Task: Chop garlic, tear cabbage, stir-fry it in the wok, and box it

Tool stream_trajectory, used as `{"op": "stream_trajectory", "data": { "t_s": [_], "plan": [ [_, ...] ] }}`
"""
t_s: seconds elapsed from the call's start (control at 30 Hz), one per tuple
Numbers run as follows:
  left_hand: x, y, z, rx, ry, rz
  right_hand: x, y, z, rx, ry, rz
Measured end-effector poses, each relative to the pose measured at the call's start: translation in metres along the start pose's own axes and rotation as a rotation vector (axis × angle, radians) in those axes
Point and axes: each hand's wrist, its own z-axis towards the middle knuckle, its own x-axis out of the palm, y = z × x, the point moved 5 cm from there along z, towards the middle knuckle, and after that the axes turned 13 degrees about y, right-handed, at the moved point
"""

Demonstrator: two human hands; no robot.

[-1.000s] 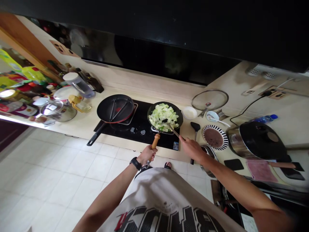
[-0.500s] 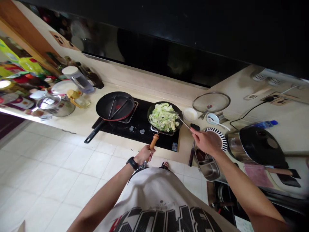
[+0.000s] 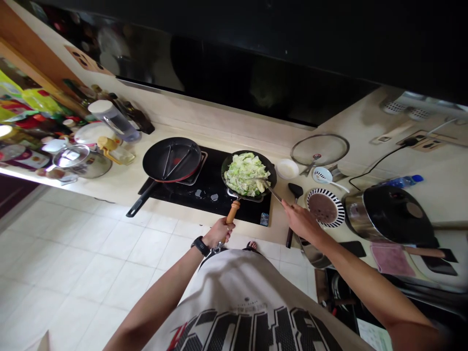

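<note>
The person stands at the counter (image 3: 120,187) with both arms reaching toward a black glass hob (image 3: 208,209). The left hand (image 3: 218,233), a black wristwatch (image 3: 200,246) on its wrist, has its grip clamped around the wooden handle (image 3: 233,211) of a black skillet (image 3: 248,190). The right hand (image 3: 302,222) has its grip closed on a metal spatula (image 3: 273,191), whose far end reaches into the chopped cabbage (image 3: 246,174) heaped inside the skillet.

The skillet is over the right side of the hob. Just left of it, on the same hob, is a black frying pan (image 3: 171,158) with a red rim, its dark handle (image 3: 141,200) pointing toward the person.

Beyond the right hand, a black slotted turner (image 3: 295,190) lies on the counter beside a striped plate (image 3: 325,207) holding something dark. A small white bowl (image 3: 287,168) and a glass lid (image 3: 320,150) are behind them. Farther right are a steel pot (image 3: 389,214) with a black lid, a blue-capped water bottle (image 3: 402,180) and a pink cloth (image 3: 391,260). Left of the hob stand a steel saucepan (image 3: 82,163) and a clear jug (image 3: 113,119).
</note>
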Motion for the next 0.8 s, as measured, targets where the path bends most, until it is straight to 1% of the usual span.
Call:
{"op": "stream_trajectory", "data": {
  "t_s": [0.07, 0.17, 0.3, 0.47, 0.6, 0.7, 0.8],
  "plan": [
    [0.0, 0.001, 0.0, 0.0, 0.005, -0.009, -0.003, -0.001, -0.008, -0.016, -0.008, 0.015],
    [0.001, 0.004, 0.0, -0.004, -0.001, -0.027, -0.002, 0.009, -0.011, -0.044, 0.05, -0.002],
    [0.002, 0.004, 0.001, -0.006, -0.004, -0.032, 0.001, 0.019, -0.006, -0.049, 0.077, -0.043],
    [0.002, 0.004, 0.002, -0.001, -0.002, -0.014, -0.002, 0.02, 0.001, -0.104, 0.118, -0.064],
    [0.002, 0.005, 0.004, 0.021, 0.006, 0.001, -0.017, 0.019, 0.01, -0.172, 0.191, -0.041],
    [0.003, 0.006, 0.004, 0.011, 0.007, -0.012, -0.036, 0.018, 0.019, -0.202, 0.264, -0.053],
    [0.003, 0.005, 0.003, -0.001, -0.001, 0.005, -0.056, 0.018, 0.029, -0.204, 0.337, -0.115]
  ]
}}
